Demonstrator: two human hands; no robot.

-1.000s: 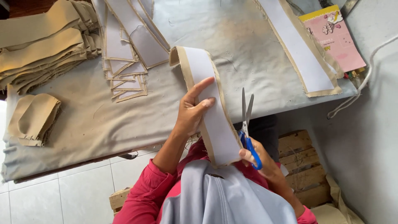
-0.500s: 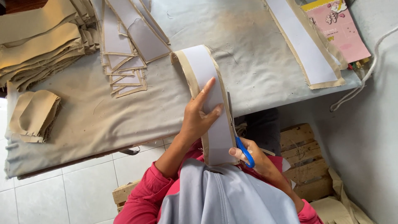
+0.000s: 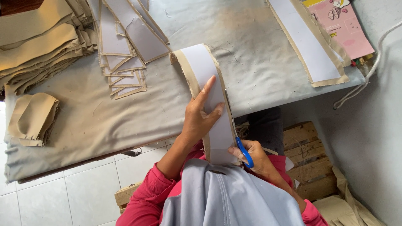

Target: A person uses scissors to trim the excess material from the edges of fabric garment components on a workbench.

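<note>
**Onlooker A:** While the head view looks down over the cloth-covered table (image 3: 125, 121), which hand steadies the work?

**Onlooker B:** Left hand (image 3: 200, 119): fingers spread flat on the white face of the khaki-edged strip (image 3: 205, 79), pinning it. The strip arches from the table edge down toward the person's lap.

**Onlooker A:** And the right hand (image 3: 255, 157)?

**Onlooker B:** Closed through the blue handles of the scissors (image 3: 238, 136). Half a second ago the blades lay nearly edge-on beside the strip, and a second ago they stood upright and clear of it; now they run along its right edge, under the left thumb. I judge the trimming of the khaki margin has advanced up the strip. Whether the blades are parted cannot be told.

**Onlooker A:** Surroundings?

**Onlooker B:** Trimmed white-and-khaki pieces (image 3: 130, 50) stacked behind the strip; folded khaki fabric (image 3: 37, 42) at far left, a small folded khaki piece (image 3: 33, 117) below it; another long backed strip (image 3: 310, 46) at the right, beside a pink printed sheet (image 3: 343, 25). A wooden crate (image 3: 310, 159) stands on the floor.
</note>
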